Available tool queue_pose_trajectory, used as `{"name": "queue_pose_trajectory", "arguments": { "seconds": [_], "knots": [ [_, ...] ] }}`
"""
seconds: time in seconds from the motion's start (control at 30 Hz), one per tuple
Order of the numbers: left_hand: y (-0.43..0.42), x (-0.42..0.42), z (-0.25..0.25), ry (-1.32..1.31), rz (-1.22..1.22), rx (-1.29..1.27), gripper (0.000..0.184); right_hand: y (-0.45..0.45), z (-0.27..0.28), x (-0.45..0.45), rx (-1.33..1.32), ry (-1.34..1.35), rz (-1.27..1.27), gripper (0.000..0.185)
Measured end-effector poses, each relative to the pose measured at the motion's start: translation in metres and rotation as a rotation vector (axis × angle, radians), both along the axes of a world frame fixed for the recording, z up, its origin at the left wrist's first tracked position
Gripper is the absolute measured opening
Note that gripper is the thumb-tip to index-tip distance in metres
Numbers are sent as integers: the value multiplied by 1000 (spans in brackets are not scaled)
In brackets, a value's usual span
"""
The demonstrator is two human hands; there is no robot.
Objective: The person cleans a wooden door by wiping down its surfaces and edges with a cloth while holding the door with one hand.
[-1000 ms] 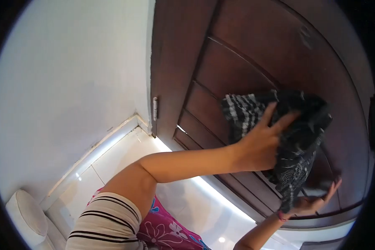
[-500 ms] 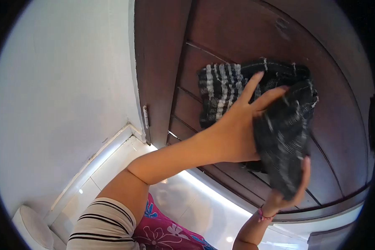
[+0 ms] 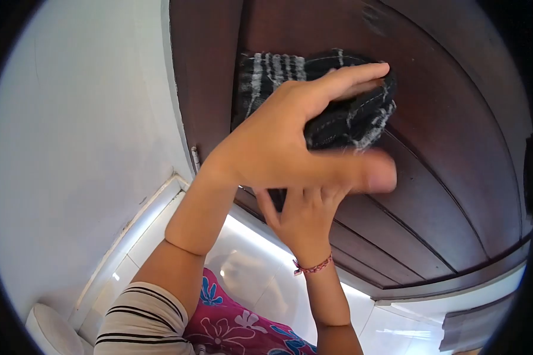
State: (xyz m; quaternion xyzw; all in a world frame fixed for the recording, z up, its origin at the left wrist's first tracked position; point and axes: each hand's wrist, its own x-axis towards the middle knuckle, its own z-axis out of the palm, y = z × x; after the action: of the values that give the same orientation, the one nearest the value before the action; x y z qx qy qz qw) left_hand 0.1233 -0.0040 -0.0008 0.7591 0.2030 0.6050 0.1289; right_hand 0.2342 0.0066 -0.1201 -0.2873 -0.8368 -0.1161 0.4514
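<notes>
A folded black woven cloth (image 3: 328, 127) with white and grey stripes is bunched up in front of a dark wooden door. My left hand (image 3: 278, 130) reaches across its near side. The left fingers lie stretched over the cloth's upper part, and the thumb, blurred, sticks out to the right, apart from them. Below, my right hand (image 3: 308, 222), with a braided bracelet (image 3: 314, 267) at the wrist, grips the cloth's lower part from underneath. Its thumb is at the left, dark fabric shows beside it, and its fingertips are hidden behind the left thumb.
The dark panelled door (image 3: 432, 195) fills the right side, with a hinge (image 3: 195, 158) at its left edge. A pale wall (image 3: 89, 118) stands at the left. White floor tiles (image 3: 249, 266) lie below, and a rounded white object (image 3: 52, 328) is at bottom left.
The cloth has moved left and its hanging flap is folded up. My left hand has come nearer with its thumb spread. My right hand has moved left and up beneath the cloth.
</notes>
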Motion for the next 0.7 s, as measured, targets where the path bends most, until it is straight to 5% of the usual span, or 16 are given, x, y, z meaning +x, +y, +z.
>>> {"name": "queue_pose_trajectory", "arguments": {
  "seconds": [0.13,0.2,0.27,0.37,0.5,0.7],
  "knots": [
    [-6,0,6,229,750,236,50,-11,20,6,-28,-77,-87,61],
    [5,-4,5,171,1291,573,29,-12,26,8,-5,-110,-141,63],
    [8,-9,2,114,1394,475,22,-10,22,12,11,-129,-156,62],
    [0,2,-4,206,1428,455,13,-13,26,14,-43,-125,-111,61],
    [14,6,-17,145,1094,335,11,-18,31,26,-2,-171,-148,56],
    [-23,41,-40,541,868,-3,79,11,28,101,267,59,-437,46]
  ]
}}
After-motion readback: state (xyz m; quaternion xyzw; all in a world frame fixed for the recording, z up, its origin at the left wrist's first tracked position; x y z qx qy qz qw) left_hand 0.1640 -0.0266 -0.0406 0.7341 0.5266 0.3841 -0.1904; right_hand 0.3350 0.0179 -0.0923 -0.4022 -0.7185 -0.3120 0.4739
